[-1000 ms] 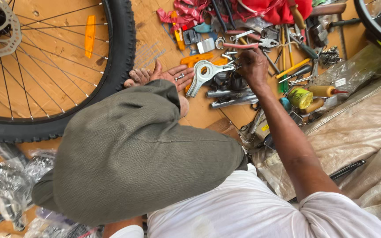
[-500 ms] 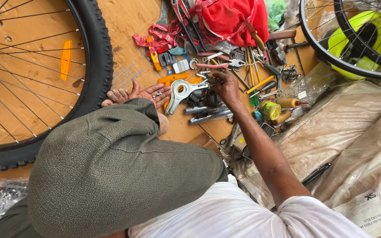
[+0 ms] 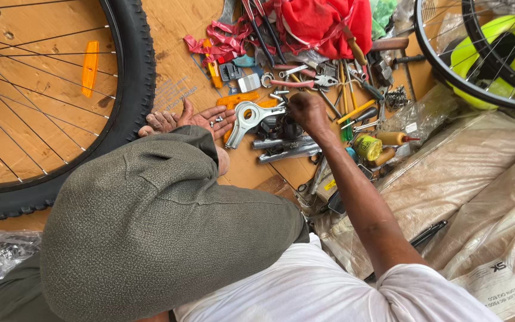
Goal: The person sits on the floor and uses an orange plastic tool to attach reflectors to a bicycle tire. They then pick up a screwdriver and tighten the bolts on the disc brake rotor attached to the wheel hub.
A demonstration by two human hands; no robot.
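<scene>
Left hand: my left hand (image 3: 210, 119) lies palm up and open just past my knee (image 3: 168, 209), fingers spread, with a few small screws (image 3: 217, 121) resting loose in the palm.
Right hand: my right hand (image 3: 306, 112) is down among the tools with fingers curled together on a small dark part (image 3: 281, 126); whether it is truly gripped I cannot tell, the knuckles hide it.
Screws, position: in the left palm, near the tyre and just left of the silver bracket.
Silver bracket: a flat silver bracket (image 3: 247, 119) with a round eye lies between my two hands, touching neither that I can see.
Metal tubes: two grey metal tubes (image 3: 281, 149) lie side by side just near of the right hand.
Pliers: red-handled pliers (image 3: 296, 82) lie just far of the right hand.
Surface: a wooden floor board (image 3: 174, 65) carries everything.
Bicycle wheel, left: a knobby-tyred bicycle wheel (image 3: 135, 89) with an orange reflector (image 3: 90, 68) lies flat at left, its tyre just beside the left hand.
Far right: a second wheel (image 3: 448, 71) lies over a yellow-green object (image 3: 496, 48).
Far centre: red cloth (image 3: 323, 24) is heaped over the tools.
Right side: tan sacks (image 3: 478, 179) lie beside my forearm.
</scene>
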